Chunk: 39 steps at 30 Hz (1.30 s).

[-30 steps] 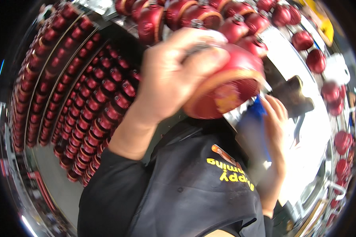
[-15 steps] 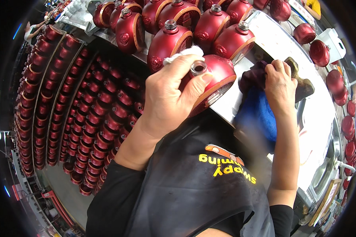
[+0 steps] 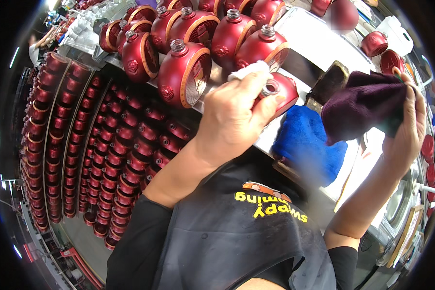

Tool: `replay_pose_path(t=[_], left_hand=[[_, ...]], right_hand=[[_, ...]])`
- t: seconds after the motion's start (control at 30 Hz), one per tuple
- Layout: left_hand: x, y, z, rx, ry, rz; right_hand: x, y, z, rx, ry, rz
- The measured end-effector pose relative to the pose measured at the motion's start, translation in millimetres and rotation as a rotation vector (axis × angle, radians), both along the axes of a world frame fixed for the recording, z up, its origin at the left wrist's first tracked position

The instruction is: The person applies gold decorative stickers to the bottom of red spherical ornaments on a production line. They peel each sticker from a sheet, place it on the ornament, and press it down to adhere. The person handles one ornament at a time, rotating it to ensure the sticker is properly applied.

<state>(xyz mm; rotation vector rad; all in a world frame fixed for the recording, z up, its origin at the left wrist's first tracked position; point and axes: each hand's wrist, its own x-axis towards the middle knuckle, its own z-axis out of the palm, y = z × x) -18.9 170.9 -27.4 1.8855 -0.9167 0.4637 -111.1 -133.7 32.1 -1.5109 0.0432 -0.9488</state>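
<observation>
The blue cloth [image 3: 307, 140] lies in a heap on the pale counter [image 3: 355, 164], and I place everything by it. Just beyond and to the left of it, the person's left hand [image 3: 237, 113] has a red bottle [image 3: 287, 92] in its grip: the fingers are closed around the bottle, the thumb near its open neck, with a white rag [image 3: 251, 70] bunched at the fingertips. The bottle is tilted, its mouth towards me; the hand hides much of its body.

To the right of the blue cloth, the right hand [image 3: 408, 116] pinches a purple cloth [image 3: 365, 104] by one edge, thumb and fingers pressed together, the fabric spreading leftward.

A dark block [image 3: 329, 79] sits beyond the blue cloth. Farther beyond and leftward stand other red bottles [image 3: 171, 79], close together. Well to its left run dense rows of red bottles [image 3: 126, 119]. The person's black apron [image 3: 217, 227] is on its near side.
</observation>
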Motion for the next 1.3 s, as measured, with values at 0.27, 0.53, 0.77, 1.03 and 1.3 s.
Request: replay_pose_path(t=[0.27, 0.53, 0.77, 1.03, 1.3], left_hand=[[21, -73, -11, 0.005, -0.12, 0.022], [39, -106, -15, 0.068, -0.07, 0.055], [31, -105, -2, 0.221, -0.021, 0.14], [-16, -84, -29, 0.244, -0.002, -0.625], [-2, -94, -50, 0.223, 0.239, -0.775]], right_hand=[[-61, -15, -16, 0.016, 0.041, -0.051], [-79, -18, -33, 0.162, 0.08, -0.112], [-83, -30, -51, 0.109, 0.288, -0.174], [-31, -129, -44, -0.504, 0.593, -0.326], [217, -312, -57, -0.807, 0.877, -0.781]])
